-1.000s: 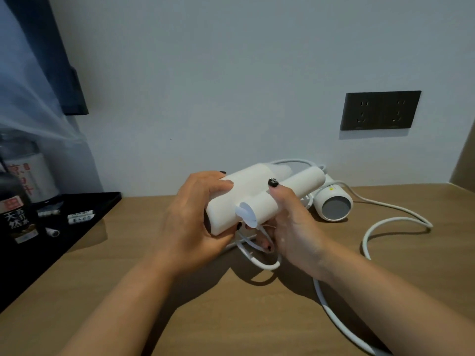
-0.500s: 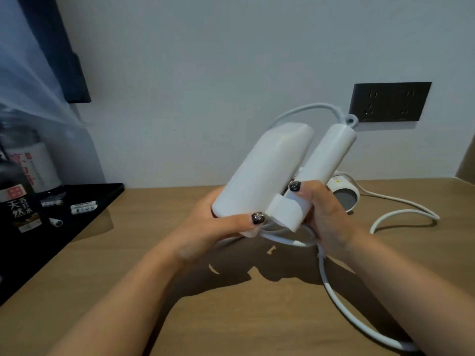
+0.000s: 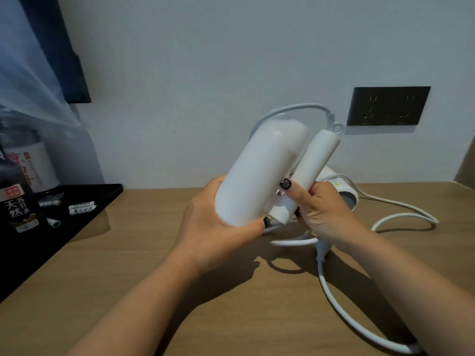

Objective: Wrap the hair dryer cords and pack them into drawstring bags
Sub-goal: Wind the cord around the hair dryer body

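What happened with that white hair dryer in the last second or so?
Both hands lifted the hair dryer off the table and tipped it upright, so its folded handle and the cord loop now point up toward the wall. The left hand keeps its grip on the body, the right hand on the handle. The second hair dryer behind and the black tray stayed put.

second hair dryer (image 3: 345, 192): mostly hidden behind right hand (image 3: 323, 214) and the folded handle (image 3: 308, 173), only its round end shows past the knuckles. Label print there too small to read. Cord (image 3: 341, 312) disappears under the right palm, exits frame at bottom edge. Left hand (image 3: 213, 232) fingertips hidden behind the dryer body (image 3: 259, 176). Bottles (image 3: 18, 191) cut off by left edge.
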